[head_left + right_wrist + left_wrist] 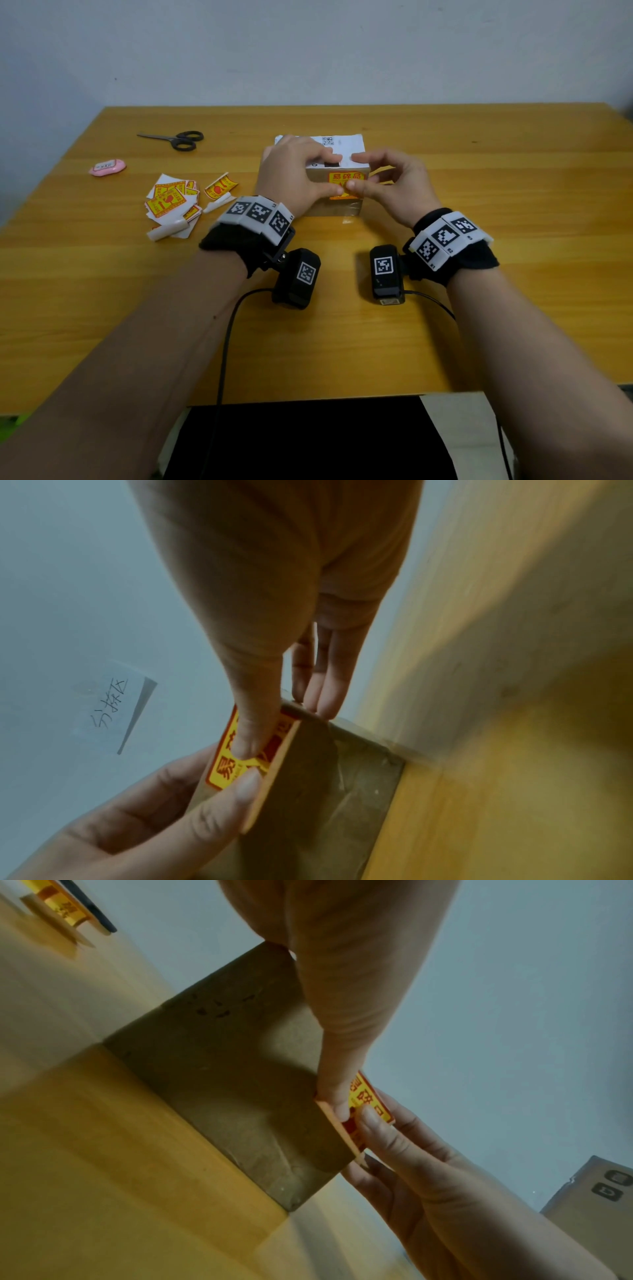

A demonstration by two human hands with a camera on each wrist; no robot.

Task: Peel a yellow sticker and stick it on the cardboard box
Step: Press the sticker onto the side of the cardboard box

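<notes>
The yellow sticker [346, 181] is on the near side of the cardboard box [337, 205], the face toward me, with its red heading line at the top running left to right, so it reads upright from where I sit. It looks a bit taller than wide, but my thumbs hide the lower half, so I can't be sure. The box sits mid-table [479, 325], white shipping label on top.

My left hand [296, 171] lies over the box's left top, fingers fairly straight on the label, thumb pressing flat on the sticker. My right hand [394, 185] does the same from the other side: thumb on the sticker, tip almost touching the left thumb, forefinger reaching onto the top edge, the other fingers loosely curled and holding nothing.

Off to my left there's a pile of stickers and backing scraps [178, 205], scissors [178, 138] farther back, and a small pink thing [108, 167].
</notes>
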